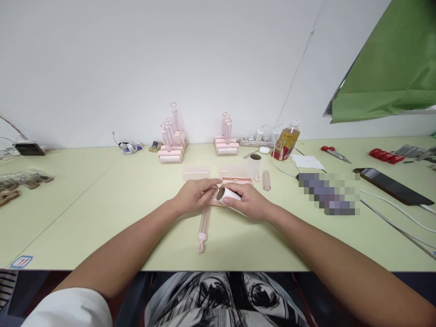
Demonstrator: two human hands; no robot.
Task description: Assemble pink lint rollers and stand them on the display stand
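My right hand [250, 200] is wrapped round a white lint roller refill [234, 198], its hollow brown core facing left. Close to that open end, my left hand [194, 195] has thumb and fingers closed at the top of a pink lint roller [203, 225]; the exact grip is partly hidden. Its clear handle points toward me and ends in a small pink loop. Behind both hands lies an open pink case [237, 180]. Clear covers [195, 173] are just beyond, and another white roll [254, 166] stands upright behind my right hand.
Pink lint rollers with cases stand in two groups [170, 156] [226, 147] by the wall. Rightward are a short pink tube [266, 180], drink bottle [286, 141], power strip [252, 142], phone [393, 186] with cables, and red-handled tools [384, 156]. Brown-and-clear items [23, 181] lie far left.
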